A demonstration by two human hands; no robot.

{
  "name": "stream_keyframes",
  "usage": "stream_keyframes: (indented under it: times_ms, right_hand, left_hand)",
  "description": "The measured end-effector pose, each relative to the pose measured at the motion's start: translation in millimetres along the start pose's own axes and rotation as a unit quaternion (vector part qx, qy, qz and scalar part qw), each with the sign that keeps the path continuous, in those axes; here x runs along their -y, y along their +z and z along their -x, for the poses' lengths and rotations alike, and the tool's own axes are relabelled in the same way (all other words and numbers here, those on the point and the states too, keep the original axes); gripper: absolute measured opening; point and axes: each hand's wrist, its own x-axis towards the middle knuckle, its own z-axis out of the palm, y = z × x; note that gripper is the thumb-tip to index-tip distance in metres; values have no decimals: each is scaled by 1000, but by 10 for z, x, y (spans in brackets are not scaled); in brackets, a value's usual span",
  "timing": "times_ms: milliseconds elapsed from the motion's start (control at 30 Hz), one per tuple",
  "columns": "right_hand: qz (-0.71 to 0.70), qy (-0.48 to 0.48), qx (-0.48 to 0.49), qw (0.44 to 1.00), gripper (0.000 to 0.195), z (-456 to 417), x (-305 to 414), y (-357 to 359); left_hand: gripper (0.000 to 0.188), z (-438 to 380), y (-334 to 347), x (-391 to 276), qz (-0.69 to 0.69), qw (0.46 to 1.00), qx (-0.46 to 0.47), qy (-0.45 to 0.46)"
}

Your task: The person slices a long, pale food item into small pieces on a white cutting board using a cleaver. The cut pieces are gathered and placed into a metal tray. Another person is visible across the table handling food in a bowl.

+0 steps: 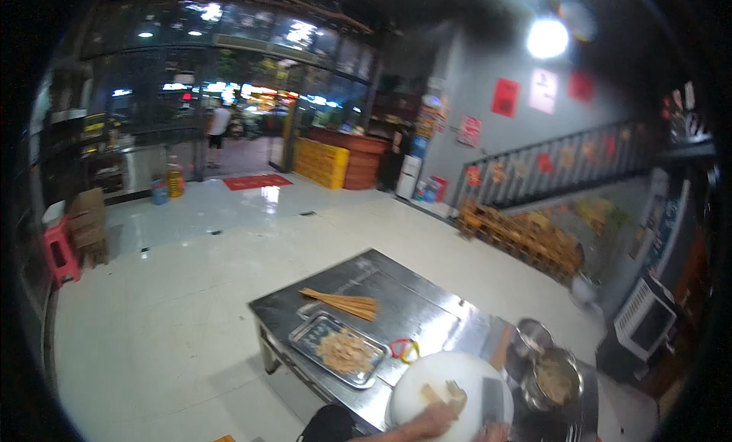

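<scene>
My left hand [437, 420] rests on a round white cutting board [417, 379], its fingers closed on a pale piece of food [456, 394]. Another pale piece [430, 394] lies beside it. At the board's right side my right hand [492, 433] is at the lower end of a cleaver [493, 399] with a wide grey blade; its grip is partly cut off by the picture's edge. Left of the board, a metal tray [301, 335] holds sliced pale food [345, 351]. A bundle of wooden skewers [343, 303] lies behind the tray. Red and yellow scissors handles [405, 349] show between tray and board.
Metal pots [576, 379] stand right of the board, one holding pale food. The metal table [394, 287] has a corner pointing away. Beyond are stacked wooden stools [517, 239], a staircase railing [549, 167], a pink stool [59, 250] and a person [218, 124] at the doorway.
</scene>
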Motion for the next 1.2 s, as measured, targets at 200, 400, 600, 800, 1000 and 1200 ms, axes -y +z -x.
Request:
stream_keyframes:
  times_ms: [200, 400, 600, 800, 1000, 1200]
  right_hand:
    - [-481, 50, -288, 826, 14, 1358, 331, -1505]
    - [-570, -25, -552, 607, 21, 3030, -102, -1889]
    - [-496, 28, -673, 548, 28, 3740, -127, -1910]
    - [-483, 80, -700, 520, 36, 3870, -388, -1914]
    - [-481, 127, -712, 495, 44, 3905, -573, -1855]
    - [-543, 272, -678, 415, 52, 3867, -895, -1637]
  left_hand:
    - [17, 67, -87, 84, -24, 996, 71, -52]
    - [33, 155, -153, 112, 61, 998, -10, 3]
    - [34, 135, -135, 57, 20, 997, 46, -53]
    - [29, 135, -248, -31, -22, 992, 77, -97]
    - [26, 57, -109, -36, -71, 988, 103, -85]
    - [26, 205, -54, 208, -45, 990, 91, -101]
